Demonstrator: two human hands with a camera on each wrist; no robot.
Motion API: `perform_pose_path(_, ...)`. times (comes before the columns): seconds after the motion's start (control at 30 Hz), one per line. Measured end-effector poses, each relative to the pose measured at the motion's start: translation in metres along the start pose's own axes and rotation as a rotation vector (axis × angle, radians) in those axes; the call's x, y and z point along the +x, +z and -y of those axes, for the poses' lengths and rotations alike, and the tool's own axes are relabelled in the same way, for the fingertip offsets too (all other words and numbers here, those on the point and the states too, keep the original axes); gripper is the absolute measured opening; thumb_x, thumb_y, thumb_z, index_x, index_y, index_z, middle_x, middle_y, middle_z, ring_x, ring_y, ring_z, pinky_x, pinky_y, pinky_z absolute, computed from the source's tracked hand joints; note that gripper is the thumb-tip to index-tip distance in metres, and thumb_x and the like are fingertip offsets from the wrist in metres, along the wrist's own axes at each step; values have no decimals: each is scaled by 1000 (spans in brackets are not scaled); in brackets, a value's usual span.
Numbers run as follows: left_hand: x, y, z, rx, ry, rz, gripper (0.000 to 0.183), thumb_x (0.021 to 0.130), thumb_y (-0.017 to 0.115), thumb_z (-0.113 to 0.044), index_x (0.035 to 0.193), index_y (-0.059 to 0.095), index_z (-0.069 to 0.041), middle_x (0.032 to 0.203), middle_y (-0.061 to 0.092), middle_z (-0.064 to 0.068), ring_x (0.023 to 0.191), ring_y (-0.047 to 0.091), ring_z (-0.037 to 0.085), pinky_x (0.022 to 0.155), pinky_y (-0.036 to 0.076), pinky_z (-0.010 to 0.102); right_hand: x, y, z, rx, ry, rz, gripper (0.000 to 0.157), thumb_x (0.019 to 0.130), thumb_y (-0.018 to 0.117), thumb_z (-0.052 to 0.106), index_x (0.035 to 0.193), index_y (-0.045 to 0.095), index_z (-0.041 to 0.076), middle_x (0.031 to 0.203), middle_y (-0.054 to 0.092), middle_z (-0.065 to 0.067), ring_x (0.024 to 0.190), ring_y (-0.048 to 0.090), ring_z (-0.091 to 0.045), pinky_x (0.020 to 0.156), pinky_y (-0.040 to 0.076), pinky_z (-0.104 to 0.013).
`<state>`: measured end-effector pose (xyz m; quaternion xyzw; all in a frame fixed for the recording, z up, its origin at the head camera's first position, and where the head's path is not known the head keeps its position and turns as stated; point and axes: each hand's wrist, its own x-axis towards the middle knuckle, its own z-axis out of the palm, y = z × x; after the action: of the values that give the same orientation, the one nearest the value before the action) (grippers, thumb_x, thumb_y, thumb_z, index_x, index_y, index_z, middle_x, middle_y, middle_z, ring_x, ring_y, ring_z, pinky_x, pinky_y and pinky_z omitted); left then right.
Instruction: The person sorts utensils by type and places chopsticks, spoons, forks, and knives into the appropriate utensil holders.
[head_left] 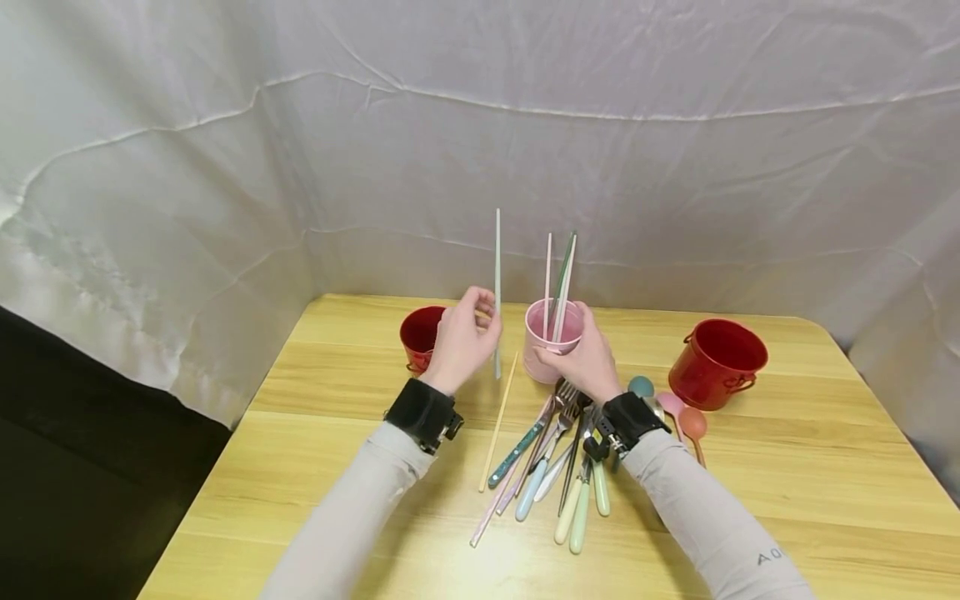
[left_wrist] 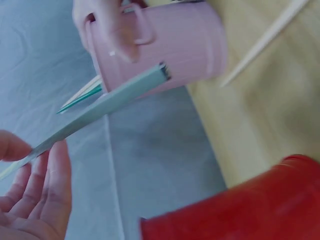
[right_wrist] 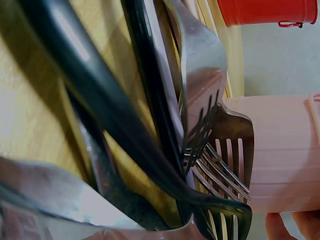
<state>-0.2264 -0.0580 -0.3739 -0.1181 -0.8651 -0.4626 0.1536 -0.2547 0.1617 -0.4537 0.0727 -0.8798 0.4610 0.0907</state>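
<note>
Nearest on the tabletop [head_left: 247,500] lies a jumble of cutlery [head_left: 532,492]. Beyond, the left hand's [head_left: 461,346] grip pinches a pale green chopstick [head_left: 497,258] roughly upright, just left of a pink bucket [head_left: 535,362]. The right hand's [head_left: 588,358] grip curls round that bucket near its rim; other chopsticks [head_left: 567,283] stand inside. Grey cloth [head_left: 450,167] hangs behind.

This looks like a curtained-off recording booth. Pale drapes [head_left: 465,158] hang behind a wood-grain table [head_left: 277,467]; wrist cameras [head_left: 452,425] are worn.
</note>
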Motion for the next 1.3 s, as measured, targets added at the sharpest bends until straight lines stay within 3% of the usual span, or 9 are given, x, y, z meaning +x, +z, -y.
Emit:
perform_pose_path(0.23, 20, 5, -19, -120, 123, -131, 17, 95, 63, -6, 110, 59, 0, 102, 71, 16, 90, 74, 26, 81, 62, 29, 1, 1, -2, -10, -16, -11, 104, 74, 88, 33, 155, 26, 11, 144, 54, -21, 126, 58, -38, 104, 51, -55)
perform_pose_path(0.4, 30, 11, -29, -158, 151, -169, 18, 96, 64, -8, 111, 59, 0, 103, 70, 16, 92, 75, 26, 84, 62, 28, 2, 2, -5, -24, -29, -27, 104, 74, 88, 34, 154, 28, 10, 142, 55, -21, 124, 59, -38, 102, 52, -54)
perform_pose_path(0.67, 38, 31, -24, -77, 136, -99, 18, 96, 63, -9, 112, 59, -1, 103, 72, 15, 90, 75, 24, 82, 61, 26, 1, 4, -4, -16, -20, -19, 104, 74, 88, 34, 155, 27, 12, 142, 56, -20, 124, 60, -37, 102, 52, -53)
perform_pose_path(0.9, 34, 45, -15, 28, 51, 62, 20, 97, 63, -10, 115, 61, -1, 105, 73, 15, 88, 75, 24, 81, 62, 31, 2, 2, -3, -20, -4, -1, 105, 76, 87, 35, 156, 24, 12, 145, 53, -21, 125, 59, -37, 102, 52, -54)
perform_pose_path(1.03, 31, 47, -12, 91, 36, 118, 23, 98, 62, -11, 117, 63, 0, 107, 74, 15, 89, 75, 25, 82, 62, 34, 2, 2, -3, -20, -14, -7, 104, 75, 87, 35, 156, 25, 13, 144, 54, -20, 125, 59, -37, 101, 52, -54)
perform_pose_path(1.3, 16, 39, -1, 154, 81, 143, 19, 98, 62, -9, 113, 68, 1, 102, 74, 15, 85, 73, 26, 79, 61, 35, 3, 3, -3, -16, -33, -14, 102, 75, 87, 34, 154, 28, 12, 144, 54, -19, 125, 59, -37, 102, 52, -54)
